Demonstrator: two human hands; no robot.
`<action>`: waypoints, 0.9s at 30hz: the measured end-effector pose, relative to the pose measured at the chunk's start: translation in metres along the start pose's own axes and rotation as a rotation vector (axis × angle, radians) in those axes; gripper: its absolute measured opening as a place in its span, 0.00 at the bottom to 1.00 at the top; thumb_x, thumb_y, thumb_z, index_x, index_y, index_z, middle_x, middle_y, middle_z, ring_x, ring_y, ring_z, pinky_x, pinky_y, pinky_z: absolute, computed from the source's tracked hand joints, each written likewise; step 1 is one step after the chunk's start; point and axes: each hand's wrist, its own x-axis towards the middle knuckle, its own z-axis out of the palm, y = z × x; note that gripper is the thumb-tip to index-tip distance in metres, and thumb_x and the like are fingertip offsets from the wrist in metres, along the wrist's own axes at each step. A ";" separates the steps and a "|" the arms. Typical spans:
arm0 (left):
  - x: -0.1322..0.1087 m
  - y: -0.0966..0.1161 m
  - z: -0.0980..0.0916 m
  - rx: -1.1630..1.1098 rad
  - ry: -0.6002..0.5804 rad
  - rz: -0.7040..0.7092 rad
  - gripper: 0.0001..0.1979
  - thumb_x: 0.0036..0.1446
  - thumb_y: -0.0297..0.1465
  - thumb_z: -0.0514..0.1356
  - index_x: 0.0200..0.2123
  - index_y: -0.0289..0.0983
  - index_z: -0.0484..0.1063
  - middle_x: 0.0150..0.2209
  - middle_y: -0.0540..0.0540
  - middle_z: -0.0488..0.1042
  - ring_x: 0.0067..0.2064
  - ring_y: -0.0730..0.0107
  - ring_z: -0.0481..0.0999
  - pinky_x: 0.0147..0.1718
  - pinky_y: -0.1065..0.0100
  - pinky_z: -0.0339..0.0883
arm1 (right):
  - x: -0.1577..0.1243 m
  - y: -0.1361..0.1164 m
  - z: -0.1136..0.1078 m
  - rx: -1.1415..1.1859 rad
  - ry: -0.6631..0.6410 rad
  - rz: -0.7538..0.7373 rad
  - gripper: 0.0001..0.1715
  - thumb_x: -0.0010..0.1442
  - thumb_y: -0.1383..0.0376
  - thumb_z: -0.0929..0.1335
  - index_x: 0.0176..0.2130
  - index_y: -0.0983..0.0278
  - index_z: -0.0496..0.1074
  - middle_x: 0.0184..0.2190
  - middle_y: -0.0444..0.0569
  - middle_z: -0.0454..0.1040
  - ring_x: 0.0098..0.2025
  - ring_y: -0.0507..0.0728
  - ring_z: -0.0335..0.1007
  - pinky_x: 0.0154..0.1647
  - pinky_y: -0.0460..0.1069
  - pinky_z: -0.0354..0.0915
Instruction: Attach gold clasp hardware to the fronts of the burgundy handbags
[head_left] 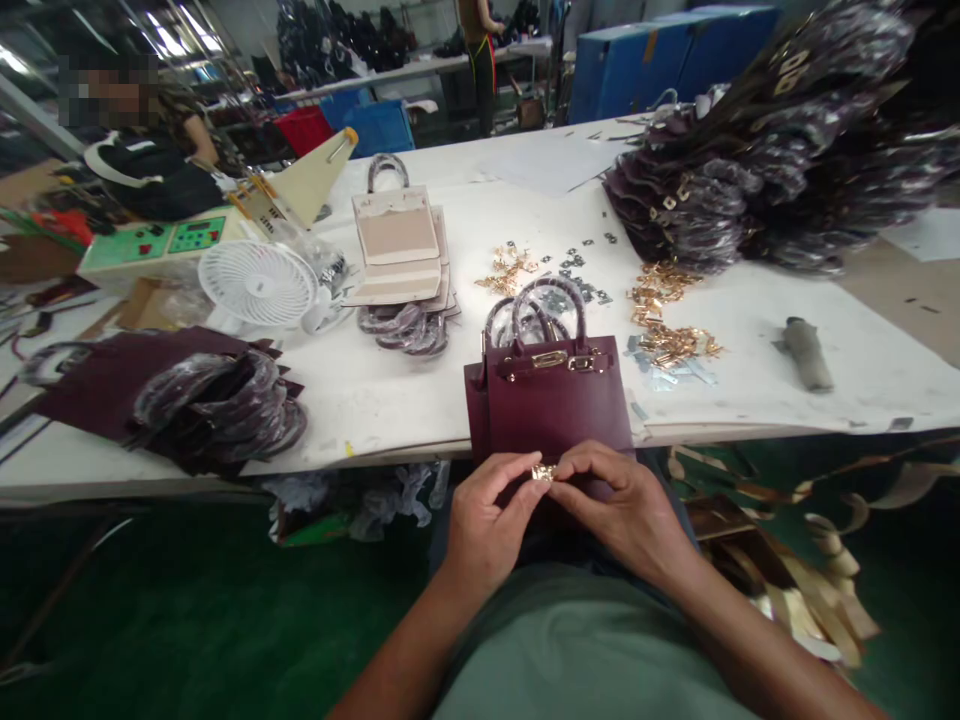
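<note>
A small gold metal piece [543,472] is pinched between both hands, just below the table's front edge. My left hand [491,510] grips its left side with thumb and fingers, and my right hand [619,505] holds its right side. Directly behind them is a dark red bag panel [559,405] with plastic-wrapped handles and gold fittings, overhanging the table edge. My hands hide its lower part. Gold hardware [679,345] lies in piles right of the panel, and small dark metal plates [574,275] are scattered behind it.
A white table [360,405] holds stacked beige panels [397,240], a white fan [259,283] and wrapped dark red pieces [217,400] at left. A large dark pile [705,190] and a grey cylindrical object [808,355] are at right. People are in the background.
</note>
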 end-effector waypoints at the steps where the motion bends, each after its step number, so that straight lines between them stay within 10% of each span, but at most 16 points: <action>1: -0.001 0.000 0.000 -0.017 -0.007 -0.021 0.09 0.65 0.33 0.65 0.47 0.40 0.81 0.44 0.45 0.82 0.45 0.67 0.82 0.47 0.67 0.75 | 0.000 0.000 -0.001 0.002 -0.017 -0.004 0.10 0.65 0.56 0.74 0.35 0.59 0.77 0.34 0.47 0.78 0.36 0.57 0.76 0.40 0.49 0.71; 10: -0.008 -0.008 0.000 -0.065 -0.080 -0.082 0.11 0.66 0.37 0.63 0.46 0.40 0.81 0.44 0.44 0.83 0.44 0.64 0.83 0.48 0.64 0.77 | -0.004 0.003 -0.003 0.129 -0.134 -0.036 0.11 0.68 0.60 0.71 0.34 0.59 0.77 0.32 0.46 0.77 0.36 0.55 0.74 0.41 0.49 0.70; 18: -0.007 -0.001 -0.001 0.016 -0.043 0.034 0.09 0.66 0.31 0.64 0.48 0.41 0.80 0.45 0.48 0.82 0.46 0.70 0.81 0.48 0.70 0.73 | 0.000 0.005 -0.012 0.284 -0.120 0.251 0.14 0.63 0.54 0.75 0.42 0.60 0.81 0.38 0.47 0.81 0.40 0.57 0.77 0.42 0.48 0.73; 27: -0.007 0.000 0.001 0.093 -0.037 0.147 0.08 0.65 0.25 0.64 0.46 0.39 0.78 0.41 0.49 0.82 0.43 0.72 0.80 0.45 0.71 0.72 | 0.001 0.003 -0.007 0.013 -0.146 0.035 0.13 0.72 0.58 0.67 0.38 0.60 0.79 0.35 0.46 0.79 0.38 0.55 0.75 0.41 0.47 0.68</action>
